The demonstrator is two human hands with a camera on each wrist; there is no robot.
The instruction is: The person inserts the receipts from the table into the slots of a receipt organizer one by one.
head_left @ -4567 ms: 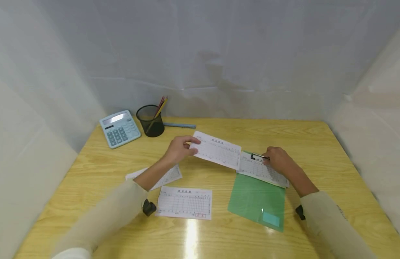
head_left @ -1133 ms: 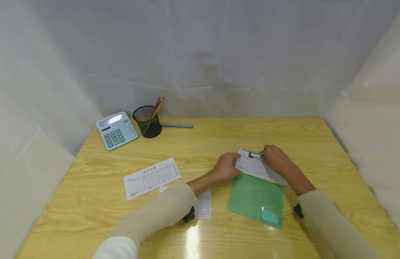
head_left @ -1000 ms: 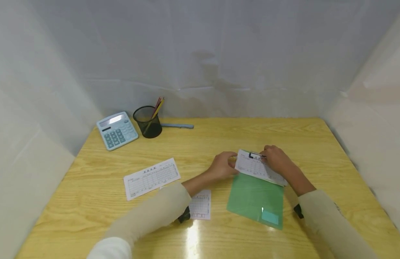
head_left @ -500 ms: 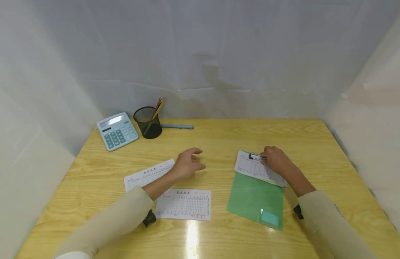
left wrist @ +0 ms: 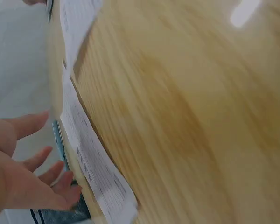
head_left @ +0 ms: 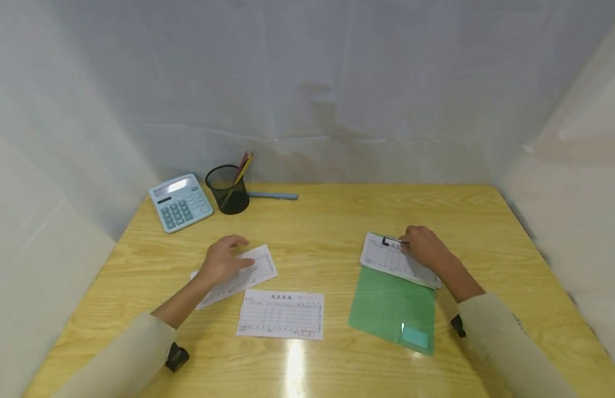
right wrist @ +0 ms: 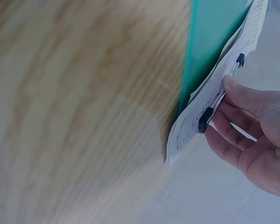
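My left hand (head_left: pixel 222 264) hovers over a printed paper form (head_left: pixel 262 264) at the left, its fingers spread and holding nothing. In the left wrist view the hand (left wrist: pixel 35 172) shows loose fingers beside that form (left wrist: pixel 95 163). A second form (head_left: pixel 281 315) lies flat in front, to the right. My right hand (head_left: pixel 424 246) grips the metal clip (head_left: pixel 394 240) at the top of a green clipboard (head_left: pixel 394 307). In the right wrist view, the thumb lies on the clip's front and the fingers are behind it. Several forms (right wrist: pixel 203 100) are stacked at the clip.
A blue calculator (head_left: pixel 180 203) sits at the back left. Beside it stands a black mesh pen cup (head_left: pixel 232 193) with pencils, and a blue pen-like stick (head_left: pixel 273 195) lies to its right. Pale sheeting (head_left: pixel 307 99) rises behind the wooden table (head_left: pixel 337 370).
My left hand brought a form to the clipboard and let go of it there. It then moved back left over the other form. My right hand stayed at the clip.
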